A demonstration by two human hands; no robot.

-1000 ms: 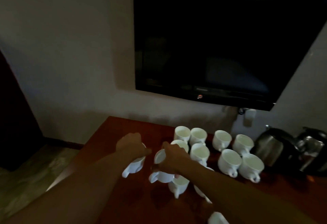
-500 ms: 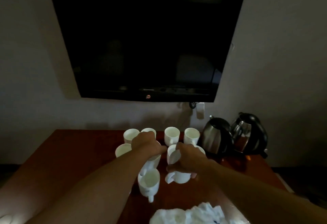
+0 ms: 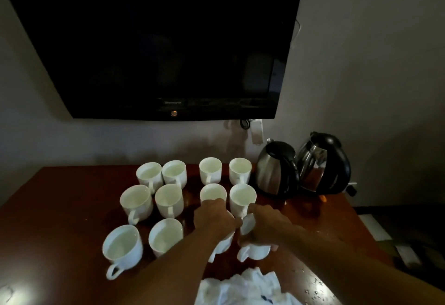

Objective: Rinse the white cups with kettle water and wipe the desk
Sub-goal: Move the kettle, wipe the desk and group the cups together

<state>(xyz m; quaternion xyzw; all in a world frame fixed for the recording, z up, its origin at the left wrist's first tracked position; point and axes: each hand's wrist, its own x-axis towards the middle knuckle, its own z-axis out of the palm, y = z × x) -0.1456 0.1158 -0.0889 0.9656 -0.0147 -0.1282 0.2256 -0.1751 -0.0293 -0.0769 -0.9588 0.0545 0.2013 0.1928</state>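
While both hands were off left before, left hand [image 3: 214,220] and right hand [image 3: 263,228] now each grip a cup at lower centre, completing the rows.

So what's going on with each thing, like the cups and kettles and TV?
Left hand: grips a cup.
Right hand: grips a tilted cup.
Other cups: ten upright on the desk, mouths up.
Kettles: two, upright, lids shut.
TV: screen dark.
Cloth: crumpled at the near edge.
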